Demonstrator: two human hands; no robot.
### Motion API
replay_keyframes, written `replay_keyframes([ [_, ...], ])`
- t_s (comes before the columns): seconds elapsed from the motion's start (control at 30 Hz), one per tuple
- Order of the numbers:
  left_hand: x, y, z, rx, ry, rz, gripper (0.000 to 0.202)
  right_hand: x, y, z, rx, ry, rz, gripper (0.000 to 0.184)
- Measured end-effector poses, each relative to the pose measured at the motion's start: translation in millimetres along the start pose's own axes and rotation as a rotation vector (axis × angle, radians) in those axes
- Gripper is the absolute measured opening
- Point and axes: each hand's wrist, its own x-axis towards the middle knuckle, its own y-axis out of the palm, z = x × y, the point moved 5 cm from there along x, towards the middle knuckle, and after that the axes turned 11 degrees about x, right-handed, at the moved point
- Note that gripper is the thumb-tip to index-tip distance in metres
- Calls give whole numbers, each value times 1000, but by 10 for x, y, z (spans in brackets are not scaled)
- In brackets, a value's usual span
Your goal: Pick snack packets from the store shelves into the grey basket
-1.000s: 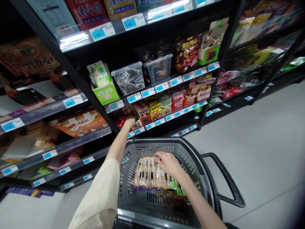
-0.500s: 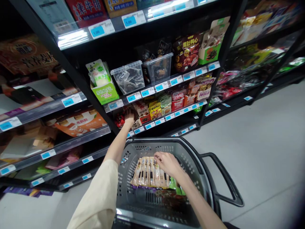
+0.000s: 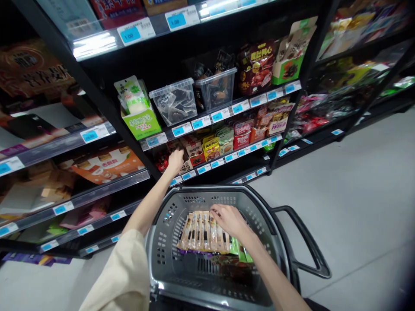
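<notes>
From the head view: grey basket (image 3: 161, 246) low in the middle, with pierced walls and a black handle (image 3: 308, 246) swung off to the right. Inside, a row of tan stick packets (image 3: 201, 231), flat and side by side, dark marks along each. Green packets (image 3: 238, 250) just under their right end, dark wrappers (image 3: 231, 270) lower down. Right hand (image 3: 231, 219) resting on the right end of the tan row, fingers loose and spread, clenching nothing. Left hand (image 3: 176, 160) up at the shelf (image 3: 227, 159) beyond the basket, among small snack boxes (image 3: 194, 151). Back of the hand toward the camera, fingers hidden, so grip impossible to tell. One shelf up, two clear bins (image 3: 175, 101) holding dark pieces, and a green box (image 3: 142, 123) with white pouches (image 3: 131, 95) standing in it.
</notes>
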Motion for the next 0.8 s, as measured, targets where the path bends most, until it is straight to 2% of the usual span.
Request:
replay_keyframes([
  [0.13,-632,-201,-22,-27,37,-75,30,-8,-14,-7,-68,6,31,29],
  [0.23,-1164,-87,-168,-75,191,26,24,-19,-12,-4,-127,28,84,30],
  [0.33,-1560,276,-436,-138,493,210,22,-18,36,-27,-189,72,155,30],
  [0.43,-1792,760,-687,-201,727,331,23,-48,144,-62,-240,105,231,32],
  [0.53,-1905,1229,-860,-228,751,389,25,-161,298,-124,-287,132,319,38],
  [0.6,-2003,1463,-965,-252,768,423,25,-275,405,-207,-313,169,401,42],
  [0.67,-2133,1605,-1058,-296,824,445,26,-386,513,-312,-299,203,520,44],
  [0.73,-2270,1685,-1111,-330,883,468,27,-464,636,-412,-213,214,675,41],
  [0.8,-2390,1740,-1121,-336,931,507,29,-473,758,-488,-109,223,769,36],
])
